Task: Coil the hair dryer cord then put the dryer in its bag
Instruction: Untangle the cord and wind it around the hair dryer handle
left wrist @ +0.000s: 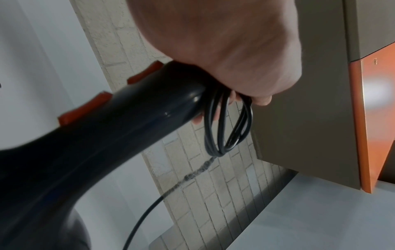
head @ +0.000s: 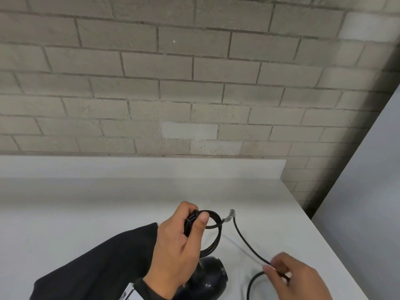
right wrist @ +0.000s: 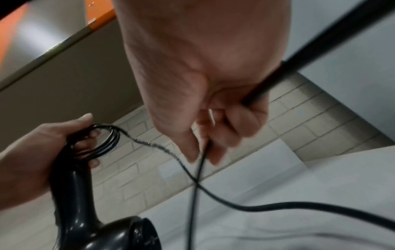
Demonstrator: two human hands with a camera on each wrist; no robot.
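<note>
White counter (head: 86,202): L hand (head: 179,245) clamping coil (head: 213,226) + dryer (head: 207,276) handle, R hand (head: 287,276) pinching cord (head: 246,239) — feed snug, even loops.

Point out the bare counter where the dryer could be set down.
Free: the counter between the backsplash and the black bag. Crowded: the near right, where the loose cord runs to the right hand.
</note>
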